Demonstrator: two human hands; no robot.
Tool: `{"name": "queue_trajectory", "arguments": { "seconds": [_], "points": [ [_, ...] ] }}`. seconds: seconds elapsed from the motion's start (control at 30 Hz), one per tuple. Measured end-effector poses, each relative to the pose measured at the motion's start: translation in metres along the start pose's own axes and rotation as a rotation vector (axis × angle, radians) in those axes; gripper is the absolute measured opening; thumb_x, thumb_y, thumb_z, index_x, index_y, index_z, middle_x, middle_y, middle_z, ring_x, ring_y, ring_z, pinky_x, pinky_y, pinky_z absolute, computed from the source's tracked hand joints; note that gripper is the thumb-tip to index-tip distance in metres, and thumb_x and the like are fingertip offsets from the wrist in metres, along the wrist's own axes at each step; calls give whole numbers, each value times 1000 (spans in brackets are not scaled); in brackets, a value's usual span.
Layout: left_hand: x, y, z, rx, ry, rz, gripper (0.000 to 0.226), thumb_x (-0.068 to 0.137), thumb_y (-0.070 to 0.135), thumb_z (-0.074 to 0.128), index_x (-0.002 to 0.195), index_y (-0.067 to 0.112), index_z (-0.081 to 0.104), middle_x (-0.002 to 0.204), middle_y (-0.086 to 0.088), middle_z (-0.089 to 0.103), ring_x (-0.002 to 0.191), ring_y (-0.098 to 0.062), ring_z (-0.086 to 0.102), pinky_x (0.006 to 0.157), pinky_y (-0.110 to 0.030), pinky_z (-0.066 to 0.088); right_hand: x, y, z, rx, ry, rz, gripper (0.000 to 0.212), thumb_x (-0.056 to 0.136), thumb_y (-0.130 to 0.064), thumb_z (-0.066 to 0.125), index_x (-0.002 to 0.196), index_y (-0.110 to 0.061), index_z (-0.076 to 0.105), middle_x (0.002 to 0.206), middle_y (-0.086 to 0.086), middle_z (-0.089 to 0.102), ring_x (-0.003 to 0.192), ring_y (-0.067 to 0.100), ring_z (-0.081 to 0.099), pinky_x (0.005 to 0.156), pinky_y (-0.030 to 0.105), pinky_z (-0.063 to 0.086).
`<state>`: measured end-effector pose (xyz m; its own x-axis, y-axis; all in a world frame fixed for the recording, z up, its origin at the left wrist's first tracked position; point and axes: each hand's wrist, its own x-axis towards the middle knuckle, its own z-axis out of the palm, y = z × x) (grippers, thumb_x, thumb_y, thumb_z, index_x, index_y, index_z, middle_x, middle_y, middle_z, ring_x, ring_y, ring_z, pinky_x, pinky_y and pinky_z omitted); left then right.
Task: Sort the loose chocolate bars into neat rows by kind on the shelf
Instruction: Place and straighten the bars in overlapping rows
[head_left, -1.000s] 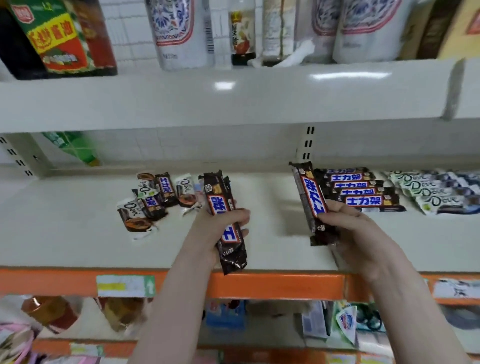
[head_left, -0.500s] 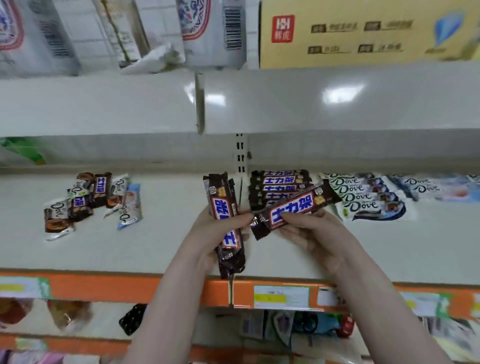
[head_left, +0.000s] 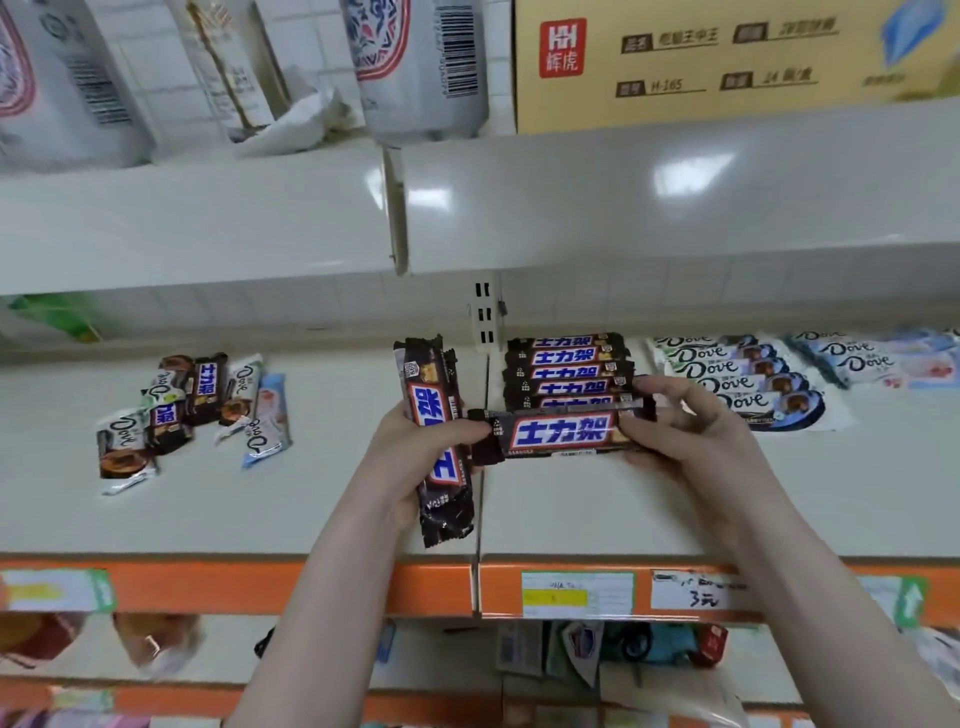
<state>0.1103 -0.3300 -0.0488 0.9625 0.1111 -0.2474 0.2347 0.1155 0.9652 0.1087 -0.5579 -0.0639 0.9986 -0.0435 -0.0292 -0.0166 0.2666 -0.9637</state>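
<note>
- Right hand: fingers curled over the right end of a dark Snickers bar, thumb below, fingertips on the top edge. Bar held level, label facing up, long axis running left to right.
- Left hand: fingers and thumb wrapped round the middle of a second Snickers bar. This one stands lengthwise, pointing away from the person, far end up near the shelf back, near end over the front part of the shelf.
- The left end of the level bar touches or overlaps the upright bar just by the left thumb; cannot tell which lies on top.
- Level bar sits directly in front of the Snickers row, at its nearest edge; cannot tell whether it rests on the shelf or is held just above.
- Right of that row: a row of white Dove bars, overlapping like tiles; further right, pale blue Dove bars.
- Left side of the shelf, well apart from the hands: a loose pile of mixed Snickers and Dove bars lying at odd angles.
- Shelf front: orange rail with price tags.
- Upper shelf: white bottles and a yellow carton.
</note>
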Motion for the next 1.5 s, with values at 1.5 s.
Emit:
{"name": "queue_trajectory", "arguments": {
  "seconds": [1.5],
  "points": [
    [33,16,9,332,-135,-114,24,72,-3,67,88,11,54,73,-7,61,58,-18,59,54,-26,51,50,1,-37,-1349,-94,-693,33,77,-23,70,108,-11,67,98,8,63,92,26,58,82,32,45]
  ]
}}
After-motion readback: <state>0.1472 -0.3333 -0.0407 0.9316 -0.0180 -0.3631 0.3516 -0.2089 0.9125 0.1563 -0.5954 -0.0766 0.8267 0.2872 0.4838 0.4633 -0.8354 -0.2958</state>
